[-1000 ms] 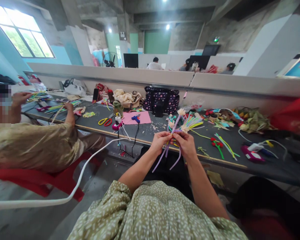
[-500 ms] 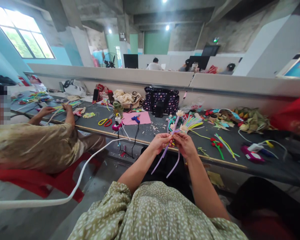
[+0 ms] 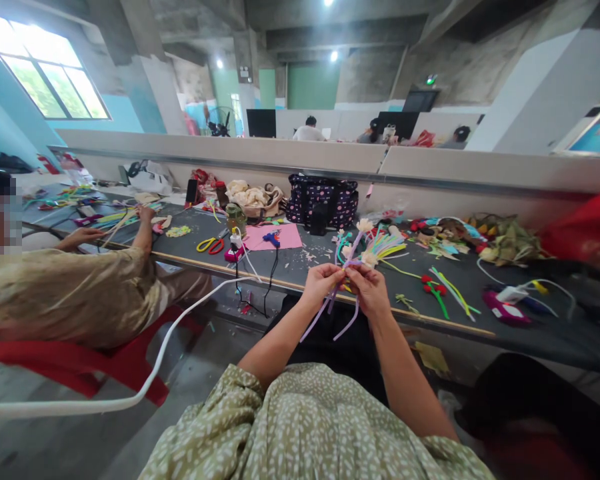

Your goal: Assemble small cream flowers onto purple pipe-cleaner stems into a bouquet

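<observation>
Both hands are raised over the table's front edge, close together. Purple pipe cleaners (image 3: 348, 326) are pinched between the fingertips of my left hand (image 3: 322, 285) and my right hand (image 3: 370, 289). Their loose ends hang below the hands, while cream flower heads (image 3: 365, 226) stand above them. My fingers hide the spot where the stems cross. Just behind lies a bundle of pastel pipe cleaners (image 3: 391, 245) on the table, partly overlapped by the flowers. To the right is a red flower piece with a green stem (image 3: 436, 293), beside loose yellow and white pipe cleaners (image 3: 454, 293).
Left of my hands a blue glue gun (image 3: 271, 239) rests on a pink sheet (image 3: 293, 233), near scissors (image 3: 215, 246). A white cable (image 3: 180, 313) crosses at left. A dotted bag (image 3: 300, 197) stands behind. A co-worker (image 3: 75, 287) sits at left. A power strip (image 3: 506, 309) lies right.
My hands have drawn slightly closer together, and the hanging purple ends sit a little higher. The co-worker's hands at left have shifted along their strands.
</observation>
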`<state>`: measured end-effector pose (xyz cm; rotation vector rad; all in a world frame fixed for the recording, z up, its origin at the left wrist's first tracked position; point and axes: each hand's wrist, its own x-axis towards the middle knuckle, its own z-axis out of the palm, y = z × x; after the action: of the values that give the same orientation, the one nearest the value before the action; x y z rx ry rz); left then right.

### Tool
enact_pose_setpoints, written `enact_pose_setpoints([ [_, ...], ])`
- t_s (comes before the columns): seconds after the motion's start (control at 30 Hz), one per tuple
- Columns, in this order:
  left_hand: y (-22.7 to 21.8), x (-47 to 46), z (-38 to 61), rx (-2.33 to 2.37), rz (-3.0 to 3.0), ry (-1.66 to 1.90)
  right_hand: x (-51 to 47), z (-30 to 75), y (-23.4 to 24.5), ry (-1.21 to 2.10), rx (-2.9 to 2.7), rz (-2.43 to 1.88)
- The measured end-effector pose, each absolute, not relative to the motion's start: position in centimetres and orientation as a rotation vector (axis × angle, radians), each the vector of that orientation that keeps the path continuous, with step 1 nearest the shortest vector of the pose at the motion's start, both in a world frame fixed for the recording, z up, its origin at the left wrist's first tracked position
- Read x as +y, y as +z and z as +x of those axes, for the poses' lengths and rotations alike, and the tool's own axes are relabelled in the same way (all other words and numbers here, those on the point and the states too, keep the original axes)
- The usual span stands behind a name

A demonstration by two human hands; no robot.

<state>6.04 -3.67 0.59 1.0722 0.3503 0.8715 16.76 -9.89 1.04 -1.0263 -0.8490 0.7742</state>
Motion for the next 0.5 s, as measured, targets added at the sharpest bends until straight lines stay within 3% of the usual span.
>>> enact_pose_setpoints([
  [0.5,1.14,-2.97,5.32,0.269,0.857,0.477,-10.34,16.74,1.32,0.85,-0.832,-0.998],
])
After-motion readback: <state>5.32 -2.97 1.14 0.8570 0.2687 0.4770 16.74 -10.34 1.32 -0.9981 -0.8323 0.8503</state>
